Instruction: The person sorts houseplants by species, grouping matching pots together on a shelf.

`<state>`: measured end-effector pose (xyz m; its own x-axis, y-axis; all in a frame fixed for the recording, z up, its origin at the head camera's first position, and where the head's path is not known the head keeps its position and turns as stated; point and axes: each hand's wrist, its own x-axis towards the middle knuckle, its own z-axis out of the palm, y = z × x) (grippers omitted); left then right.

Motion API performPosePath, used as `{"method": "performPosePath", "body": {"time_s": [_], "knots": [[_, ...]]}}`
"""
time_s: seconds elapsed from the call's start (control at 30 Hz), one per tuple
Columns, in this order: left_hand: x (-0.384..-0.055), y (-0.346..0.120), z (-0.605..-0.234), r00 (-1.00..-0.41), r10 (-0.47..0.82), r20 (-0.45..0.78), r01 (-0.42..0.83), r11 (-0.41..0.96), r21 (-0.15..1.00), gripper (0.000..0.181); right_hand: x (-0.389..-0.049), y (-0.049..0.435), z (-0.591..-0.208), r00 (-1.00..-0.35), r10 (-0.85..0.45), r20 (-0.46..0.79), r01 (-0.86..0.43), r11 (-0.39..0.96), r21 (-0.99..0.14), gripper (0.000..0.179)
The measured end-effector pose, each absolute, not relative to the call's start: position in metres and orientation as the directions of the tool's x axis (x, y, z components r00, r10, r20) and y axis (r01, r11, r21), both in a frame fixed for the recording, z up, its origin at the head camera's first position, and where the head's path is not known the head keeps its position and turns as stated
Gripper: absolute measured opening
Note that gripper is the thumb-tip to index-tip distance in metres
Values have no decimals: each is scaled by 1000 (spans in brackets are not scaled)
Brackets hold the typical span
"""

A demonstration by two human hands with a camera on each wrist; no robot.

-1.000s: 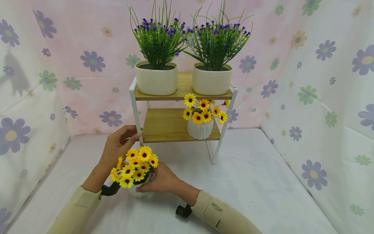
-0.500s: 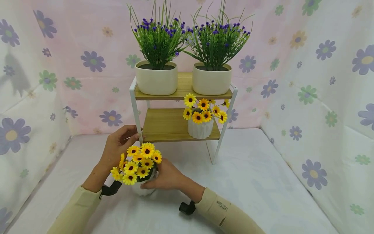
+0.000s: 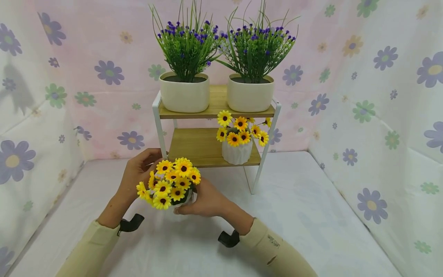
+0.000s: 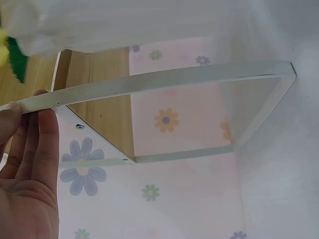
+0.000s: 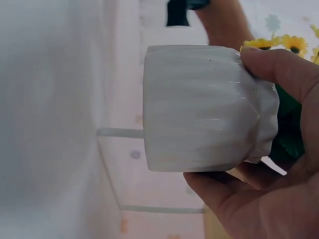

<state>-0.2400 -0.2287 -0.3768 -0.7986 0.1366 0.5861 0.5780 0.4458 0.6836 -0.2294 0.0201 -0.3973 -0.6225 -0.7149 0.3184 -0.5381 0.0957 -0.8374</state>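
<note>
My right hand [image 3: 209,199] grips a white ribbed flowerpot [image 5: 202,109] of yellow artificial sunflowers [image 3: 173,182], thumb on one side and fingers on the other. The pot is raised above the white cloth, in front of the shelf's left end. With thumb and fingers, my left hand [image 3: 133,177] holds the white metal frame [image 4: 149,82] of a two-tier plant stand, at the level of its lower wooden board [image 3: 194,148]. The sunflowers hide part of the left fingers in the head view. A matching sunflower pot [image 3: 237,153] stands on the lower board's right side.
Two cream planters, left [image 3: 185,94] and right [image 3: 250,94], with purple flowers and tall grass stand on the upper board [image 3: 218,94]. Flower-printed cloth [image 3: 114,104] hangs behind and at both sides. White cloth [image 3: 294,215] covers the table.
My right hand has lifted the sunflower pot off the cloth and moved it up and right, toward the stand. The left hand stays on the frame.
</note>
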Motion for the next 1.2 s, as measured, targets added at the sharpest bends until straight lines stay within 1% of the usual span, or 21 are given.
{"method": "performPosePath", "body": {"time_s": [0.23,0.4,0.47,0.63,0.83,1.03,1.13,1.2], "knots": [[-240,-231,-378,-773,160,613,613,435,659,33,-228,31,-379,-643,-688,338,-534,85,-841,87],[-240,-231,-379,-765,157,624,615,466,636,41,-231,36,-369,-634,-673,380,-536,28,-844,90],[-240,-231,-378,-769,149,621,605,481,634,41,-232,37,-365,-631,-667,397,-536,4,-844,90],[-241,-232,-378,-770,129,625,588,524,616,31,-232,38,-353,-635,-643,427,-549,-13,-836,90],[-238,-233,-379,-776,94,624,574,516,636,29,-233,39,-340,-641,-607,470,-583,-13,-813,90],[-239,-230,-381,-788,92,609,571,481,666,37,-239,38,-334,-671,-571,472,-594,34,-804,80],[-239,-229,-380,-791,96,605,574,459,678,38,-241,38,-331,-688,-554,468,-586,45,-809,77],[-240,-229,-380,-791,102,604,579,447,682,39,-241,38,-330,-699,-539,471,-581,43,-813,79]]}}
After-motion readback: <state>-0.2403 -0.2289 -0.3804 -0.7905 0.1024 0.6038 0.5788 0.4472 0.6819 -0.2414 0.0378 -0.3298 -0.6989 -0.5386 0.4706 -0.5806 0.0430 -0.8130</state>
